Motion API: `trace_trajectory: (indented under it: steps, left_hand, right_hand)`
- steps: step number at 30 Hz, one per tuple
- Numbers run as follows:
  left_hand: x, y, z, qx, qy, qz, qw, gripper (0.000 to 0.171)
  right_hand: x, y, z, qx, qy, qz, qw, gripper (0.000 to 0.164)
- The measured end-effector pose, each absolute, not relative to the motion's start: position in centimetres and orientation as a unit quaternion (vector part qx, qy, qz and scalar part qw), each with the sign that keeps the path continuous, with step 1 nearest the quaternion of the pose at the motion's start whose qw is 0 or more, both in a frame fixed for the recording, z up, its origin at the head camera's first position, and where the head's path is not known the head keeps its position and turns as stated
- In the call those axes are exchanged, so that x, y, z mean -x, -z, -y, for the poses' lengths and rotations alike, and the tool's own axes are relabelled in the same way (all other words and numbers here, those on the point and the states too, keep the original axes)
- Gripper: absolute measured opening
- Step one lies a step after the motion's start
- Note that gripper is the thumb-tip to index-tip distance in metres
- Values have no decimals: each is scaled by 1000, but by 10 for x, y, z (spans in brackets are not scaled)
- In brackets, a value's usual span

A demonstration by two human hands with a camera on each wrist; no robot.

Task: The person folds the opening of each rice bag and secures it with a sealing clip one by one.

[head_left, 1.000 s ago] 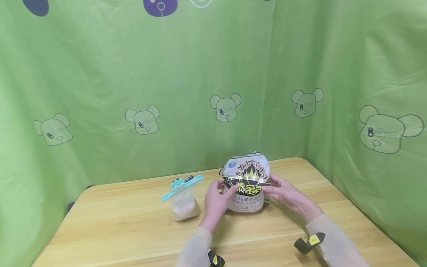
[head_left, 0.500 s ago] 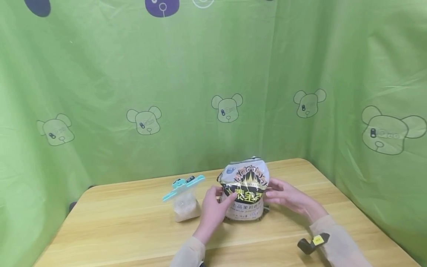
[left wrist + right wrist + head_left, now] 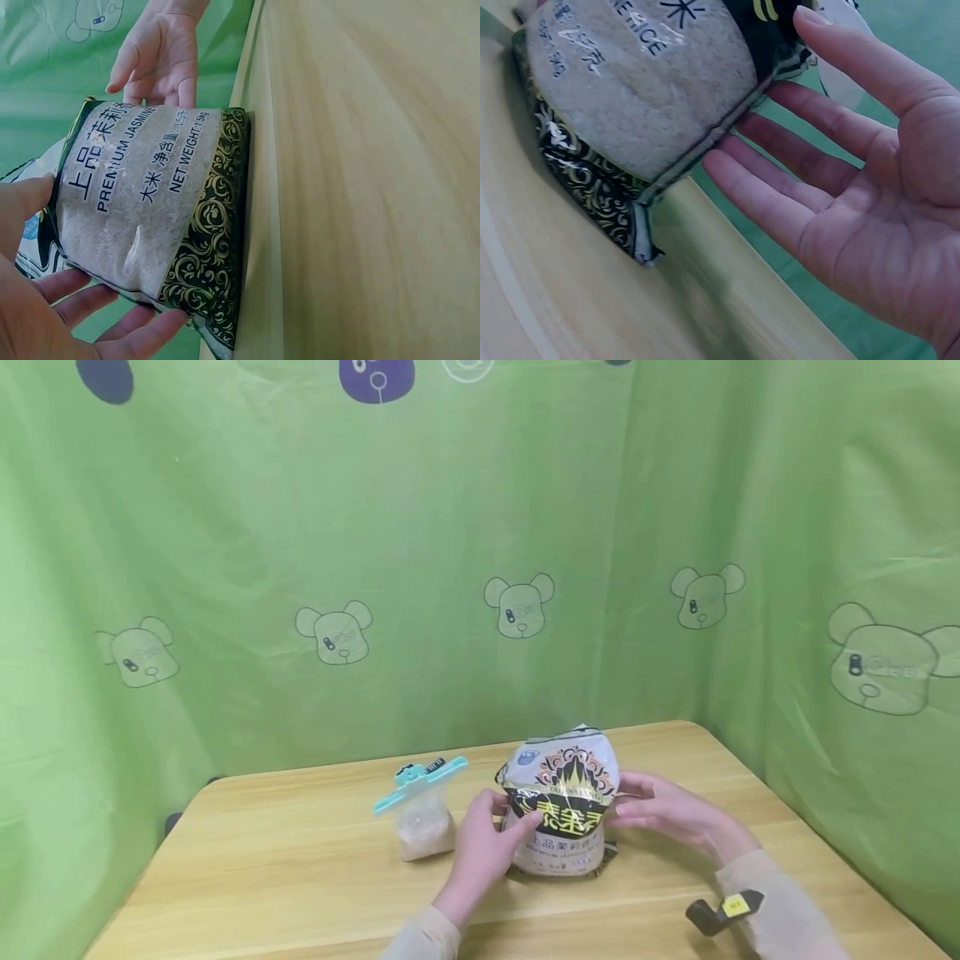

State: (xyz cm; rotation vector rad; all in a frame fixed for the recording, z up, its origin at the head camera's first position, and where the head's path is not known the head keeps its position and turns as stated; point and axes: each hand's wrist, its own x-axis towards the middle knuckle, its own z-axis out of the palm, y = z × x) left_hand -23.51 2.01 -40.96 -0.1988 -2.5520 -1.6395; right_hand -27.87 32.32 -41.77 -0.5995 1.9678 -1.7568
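Observation:
A bag of jasmine rice [image 3: 558, 852], clear below with a black and gold band, stands upright on the wooden table. My left hand [image 3: 480, 843] grips its left side, thumb on the front and fingers round the edge. In the left wrist view that thumb lies on the bag [image 3: 135, 217] near its dark upper band. On the opposite side is my right hand [image 3: 671, 814], palm toward the bag. The right wrist view has its fingers [image 3: 761, 195] extended along the bag's side seam, the thumb near the front edge. Fingertips behind the bag are partly hidden.
Left of the rice bag stands a small clear bag [image 3: 426, 828] of pale grains, closed by a turquoise clip [image 3: 420, 785]. Both are on the wooden table [image 3: 285, 860]. A green curtain [image 3: 420, 510] with bear heads hangs behind and at both sides.
The rice bag has slid toward me across the table, both hands moving with it. The small clipped bag stays in place, while the head view has shifted slightly.

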Motion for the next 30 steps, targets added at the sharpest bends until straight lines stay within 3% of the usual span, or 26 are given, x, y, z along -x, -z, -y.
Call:
trace_trajectory:
  steps: [10, 19, 23, 30]
  left_hand:
    - [237, 398, -12, 88, 504, 859, 16, 58]
    - [240, 382, 10, 90, 491, 867, -2, 66]
    - [241, 370, 20, 107, 494, 863, 14, 61]
    - [240, 354, 32, 132, 500, 855, 39, 54]
  right_hand:
    - [279, 412, -334, 225, 638, -696, 242, 70]
    - [276, 394, -345, 264, 649, -682, 208, 56]
    - [273, 383, -351, 278, 660, -678, 166, 52]
    - [260, 361, -348, 214, 599, -770, 49, 51]
